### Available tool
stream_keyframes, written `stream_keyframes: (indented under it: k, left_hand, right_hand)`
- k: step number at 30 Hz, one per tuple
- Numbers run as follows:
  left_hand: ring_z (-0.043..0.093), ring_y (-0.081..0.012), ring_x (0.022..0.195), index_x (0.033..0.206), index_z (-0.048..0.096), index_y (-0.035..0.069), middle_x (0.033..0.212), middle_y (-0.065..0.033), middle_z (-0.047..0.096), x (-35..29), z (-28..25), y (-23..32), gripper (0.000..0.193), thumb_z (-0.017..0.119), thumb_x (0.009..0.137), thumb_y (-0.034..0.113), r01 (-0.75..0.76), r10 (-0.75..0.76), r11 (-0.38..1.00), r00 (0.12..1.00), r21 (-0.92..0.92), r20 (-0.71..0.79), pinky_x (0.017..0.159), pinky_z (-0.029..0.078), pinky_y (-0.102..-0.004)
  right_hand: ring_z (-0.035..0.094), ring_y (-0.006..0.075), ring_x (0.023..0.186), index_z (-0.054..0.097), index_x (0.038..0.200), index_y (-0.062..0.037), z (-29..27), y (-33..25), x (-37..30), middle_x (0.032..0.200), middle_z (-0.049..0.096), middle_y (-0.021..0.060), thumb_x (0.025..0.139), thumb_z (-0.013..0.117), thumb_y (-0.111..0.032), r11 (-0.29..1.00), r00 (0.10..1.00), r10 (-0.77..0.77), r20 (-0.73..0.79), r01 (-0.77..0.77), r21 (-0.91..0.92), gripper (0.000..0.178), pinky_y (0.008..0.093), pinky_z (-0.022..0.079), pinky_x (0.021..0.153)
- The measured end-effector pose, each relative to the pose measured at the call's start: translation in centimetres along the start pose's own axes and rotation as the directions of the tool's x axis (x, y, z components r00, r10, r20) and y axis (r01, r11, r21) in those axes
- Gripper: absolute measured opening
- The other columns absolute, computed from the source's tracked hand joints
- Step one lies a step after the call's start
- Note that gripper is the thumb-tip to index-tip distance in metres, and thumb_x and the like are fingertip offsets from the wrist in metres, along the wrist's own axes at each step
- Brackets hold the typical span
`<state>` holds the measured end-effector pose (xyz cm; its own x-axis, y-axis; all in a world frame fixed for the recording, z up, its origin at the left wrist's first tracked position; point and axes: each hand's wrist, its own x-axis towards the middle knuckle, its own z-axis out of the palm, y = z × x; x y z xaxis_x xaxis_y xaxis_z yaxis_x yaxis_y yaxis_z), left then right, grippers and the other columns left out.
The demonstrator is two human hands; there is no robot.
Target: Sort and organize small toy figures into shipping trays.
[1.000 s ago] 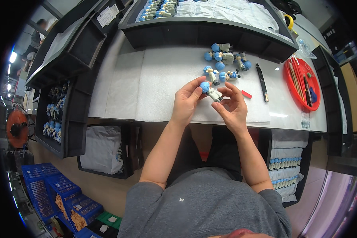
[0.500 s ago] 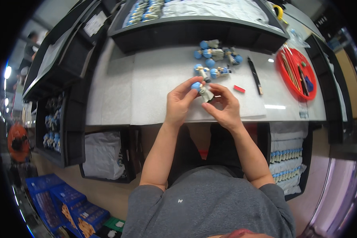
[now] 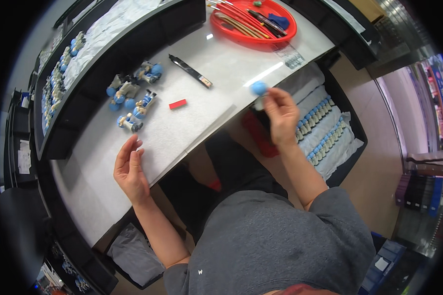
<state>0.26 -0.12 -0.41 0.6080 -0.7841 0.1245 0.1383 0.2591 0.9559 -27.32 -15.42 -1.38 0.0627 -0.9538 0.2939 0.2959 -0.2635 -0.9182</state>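
A small figurine [image 3: 258, 88] with a round blue head and pale body is pinched in the fingertips of my right hand [image 3: 283, 119]. It is slightly blurred, near the table's front edge beside a black crate [image 3: 357, 147] in which similar figurines stand in rows on pale wrapping. My left hand [image 3: 133, 172] is over the white table, thumb and fingers apart, holding nothing. Just beyond its fingertips lies a blue-headed figurine [image 3: 128, 122]. Several more figurines lie in a loose group behind that one, some overlapping.
On the table lie a red block [image 3: 178, 104] and a black pen-like tool [image 3: 191, 71]. A red oval tray [image 3: 294, 30] holds brushes, sticks and a blue cloth. A long black crate [image 3: 128, 54] with pale lining and figurines borders the table's far side.
My head view has turned to the right. My right hand has carried the figurine rightward to the crate, and my left hand has let go of it.
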Motion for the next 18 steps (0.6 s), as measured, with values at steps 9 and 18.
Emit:
stream_keyframes:
  k: [9, 18]
  left_hand:
    - [0.054, -0.0169, 0.094, 0.107, 0.054, -0.003, 0.106, -0.0135, 0.057, -0.1, 0.0, -0.1, 0.024, 0.051, 0.083, 0.001, 0.004, -0.001, 0.994, 1.000, 0.106, -0.029, 0.082, 0.044, -0.0259]
    - [0.054, -0.0164, 0.093, 0.106, 0.054, -0.003, 0.105, -0.0132, 0.057, -0.6, 0.2, -0.2, 0.023, 0.051, 0.084, 0.001, 0.017, -0.007, 0.989, 0.998, 0.150, -0.068, 0.083, 0.043, -0.0255]
  right_hand:
    - [0.057, 0.0096, 0.063, 0.061, 0.087, -0.0002, -20.5, 8.9, -2.3, 0.072, 0.062, 0.0047, 0.071, 0.067, -0.010, 0.565, 0.874, 0.333, -0.354, -0.485, -0.668, 0.020, 0.0228, 0.047, 0.060]
    - [0.061, 0.0153, 0.068, 0.062, 0.080, -0.0012, -17.7, 10.1, -2.6, 0.074, 0.064, 0.0090, 0.068, 0.068, -0.014, 0.342, 0.860, 0.407, -0.308, -0.456, -0.821, 0.018, 0.0268, 0.048, 0.066]
